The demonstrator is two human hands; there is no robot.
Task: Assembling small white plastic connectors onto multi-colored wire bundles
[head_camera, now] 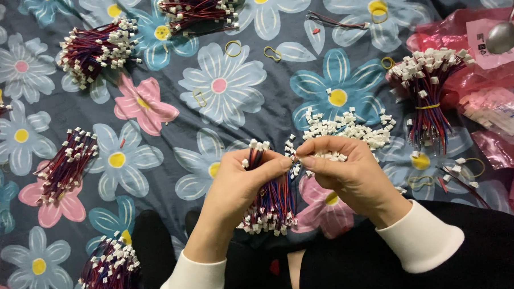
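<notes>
My left hand [241,182] grips a bundle of red and blue wires with small white plastic connectors [270,204] on both ends; the bundle hangs down past my palm. My right hand [343,167] pinches a small white connector at its fingertips, held against the upper end of the bundle. Just behind my right hand a loose heap of small white connectors [350,130] lies on the flowered cloth [221,86].
Several tied wire bundles lie around: top left [97,50], top centre [198,8], left [67,165], bottom left [110,272], right [429,93]. Yellow rubber bands [233,48] dot the cloth. Pink plastic bags [482,62] and a metal spoon [504,33] sit at right.
</notes>
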